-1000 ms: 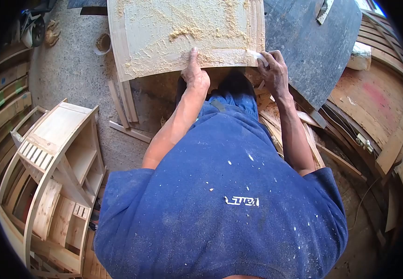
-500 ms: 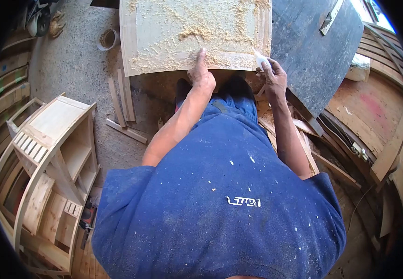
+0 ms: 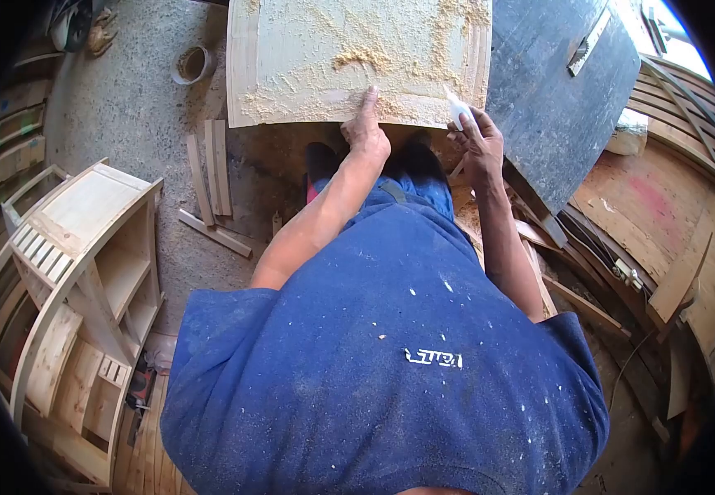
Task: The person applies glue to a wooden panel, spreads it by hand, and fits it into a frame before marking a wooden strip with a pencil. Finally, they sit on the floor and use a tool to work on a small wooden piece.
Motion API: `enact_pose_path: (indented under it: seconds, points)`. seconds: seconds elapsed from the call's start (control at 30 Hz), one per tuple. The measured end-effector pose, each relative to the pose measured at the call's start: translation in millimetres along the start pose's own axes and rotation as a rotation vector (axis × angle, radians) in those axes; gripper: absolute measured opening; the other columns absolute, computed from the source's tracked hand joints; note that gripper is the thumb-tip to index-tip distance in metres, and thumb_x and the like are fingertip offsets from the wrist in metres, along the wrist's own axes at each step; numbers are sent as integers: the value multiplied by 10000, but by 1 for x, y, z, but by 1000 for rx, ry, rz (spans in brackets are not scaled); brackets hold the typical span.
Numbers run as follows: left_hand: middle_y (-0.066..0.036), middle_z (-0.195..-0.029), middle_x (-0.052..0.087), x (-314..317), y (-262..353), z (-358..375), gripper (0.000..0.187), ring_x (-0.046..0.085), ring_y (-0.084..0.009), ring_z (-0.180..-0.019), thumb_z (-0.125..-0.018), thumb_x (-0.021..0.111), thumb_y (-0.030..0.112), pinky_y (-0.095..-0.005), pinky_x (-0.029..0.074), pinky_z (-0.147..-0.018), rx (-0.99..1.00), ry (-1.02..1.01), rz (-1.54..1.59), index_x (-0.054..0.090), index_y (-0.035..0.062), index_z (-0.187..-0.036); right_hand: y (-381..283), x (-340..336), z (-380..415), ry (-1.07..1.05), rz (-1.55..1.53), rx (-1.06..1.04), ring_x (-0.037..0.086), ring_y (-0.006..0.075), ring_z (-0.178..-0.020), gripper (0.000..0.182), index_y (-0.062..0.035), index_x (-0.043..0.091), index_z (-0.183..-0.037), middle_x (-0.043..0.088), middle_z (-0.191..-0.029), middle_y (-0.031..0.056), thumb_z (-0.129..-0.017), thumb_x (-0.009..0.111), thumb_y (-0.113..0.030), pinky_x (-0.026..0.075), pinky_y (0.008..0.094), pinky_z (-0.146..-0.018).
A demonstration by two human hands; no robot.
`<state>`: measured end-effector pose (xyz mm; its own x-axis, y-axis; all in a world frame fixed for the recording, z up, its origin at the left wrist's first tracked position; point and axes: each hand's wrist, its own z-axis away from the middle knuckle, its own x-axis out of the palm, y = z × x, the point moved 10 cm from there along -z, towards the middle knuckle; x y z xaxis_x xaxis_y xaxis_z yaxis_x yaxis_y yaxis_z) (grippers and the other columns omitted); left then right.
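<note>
Evidently, right hand (image 3: 479, 140) around white bottle (image 3: 460, 113); left hand (image 3: 366, 135) at panel (image 3: 244, 70), grip unclear.

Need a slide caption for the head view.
Left hand at the edge of a panel strewn with sawdust; right hand holding a white bottle.

At top centre, the left hand (image 3: 366, 139) holds the lower edge of a sawdust-strewn wooden panel (image 3: 244, 58), thumb on top; the right hand (image 3: 479, 142) pinches a white bottle (image 3: 459, 111); a wooden cabinet (image 3: 98, 208) stands lower left
</note>
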<state>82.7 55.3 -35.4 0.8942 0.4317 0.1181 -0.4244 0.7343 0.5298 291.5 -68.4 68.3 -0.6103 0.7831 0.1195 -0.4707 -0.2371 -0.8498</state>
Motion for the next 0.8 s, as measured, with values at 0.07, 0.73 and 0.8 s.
enact_pose_path:
  seconds: [0.07, 0.73, 0.8]
  points:
    - [-134, -1221, 623, -5, -1, -2, 722, 597, -215, -1028, -685, 952, 221, -382, 534, -928, -9, 31, -28, 570, -102, -1206, -2, 2, 1, 4, 2, -10, 685, 163, -882, 352, 18, 605, -1257, 693, -1085, 98, -963, 699, -152, 569, 268, -713]
    - [-194, -1331, 550, -31, 57, -38, 798, 580, -280, -1169, -764, 902, 232, -421, 538, -999, 169, -13, 43, 437, -97, -1323, -28, 113, 6, -98, 882, -577, 654, 223, -800, 245, -31, 707, -1103, 654, -952, 128, -885, 749, -136, 525, 335, -706]
    - [-197, -1336, 543, -29, 58, -39, 814, 575, -281, -1175, -759, 905, 241, -426, 538, -1001, 176, -45, 40, 433, -101, -1327, -30, 123, 7, -136, 927, -645, 656, 234, -799, 255, -31, 714, -1116, 654, -957, 131, -894, 743, -153, 526, 339, -728]
